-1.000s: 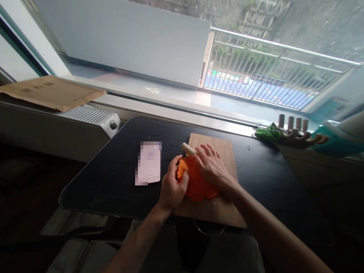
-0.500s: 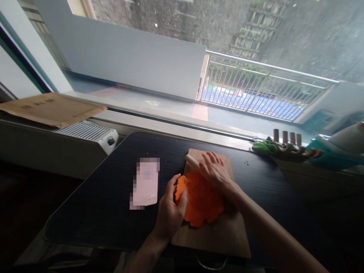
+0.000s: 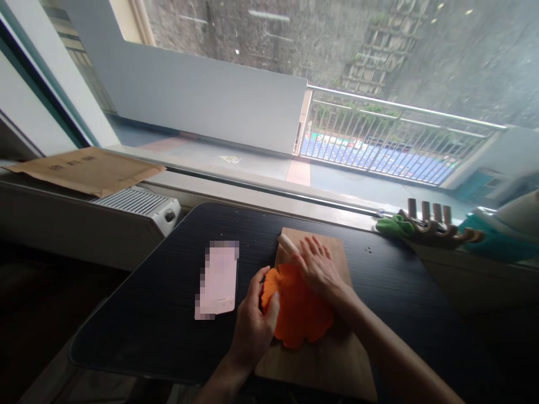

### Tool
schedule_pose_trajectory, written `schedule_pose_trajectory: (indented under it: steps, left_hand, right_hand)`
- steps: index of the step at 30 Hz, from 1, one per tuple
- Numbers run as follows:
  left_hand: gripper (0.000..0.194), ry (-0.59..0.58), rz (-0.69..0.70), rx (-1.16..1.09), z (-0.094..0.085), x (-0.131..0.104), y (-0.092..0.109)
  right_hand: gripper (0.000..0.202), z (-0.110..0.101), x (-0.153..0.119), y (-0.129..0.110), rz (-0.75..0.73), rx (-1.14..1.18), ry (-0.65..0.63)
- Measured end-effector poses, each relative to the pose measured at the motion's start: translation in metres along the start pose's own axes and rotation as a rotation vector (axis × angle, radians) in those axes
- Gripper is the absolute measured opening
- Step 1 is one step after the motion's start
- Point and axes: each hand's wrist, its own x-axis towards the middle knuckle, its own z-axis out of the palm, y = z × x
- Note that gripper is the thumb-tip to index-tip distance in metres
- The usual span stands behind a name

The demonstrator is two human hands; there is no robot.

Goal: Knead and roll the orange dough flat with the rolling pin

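In the head view, the orange dough lies flat on a wooden board. At its nine o'clock, the left hand is half curled, thumb over the dough's edge; whether its fingers grip underneath is hidden. At one o'clock, the right hand lies open, fingers stretched, over a rolling pin whose bare end shows at eleven.

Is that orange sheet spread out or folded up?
Spread: the orange sheet lies broad and mostly flat on the wooden board, its ragged outline showing. Whether the edge at the left hand is lifted, I cannot tell.
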Motion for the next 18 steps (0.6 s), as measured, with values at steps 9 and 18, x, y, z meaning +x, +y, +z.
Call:
schedule_pose_trajectory:
  steps: [9,18]
  left_hand:
    - [0.047,-0.008,-0.057,-0.014,0.001,-0.001,-0.001]
    - [0.059,-0.136,-0.222,-0.004,-0.011,0.030,0.022]
  right_hand:
    - [0.054,-0.016,0.012,0.046,0.207,0.000,0.092]
    - [0.036,-0.015,-0.024,0.054,0.060,0.136,0.058]
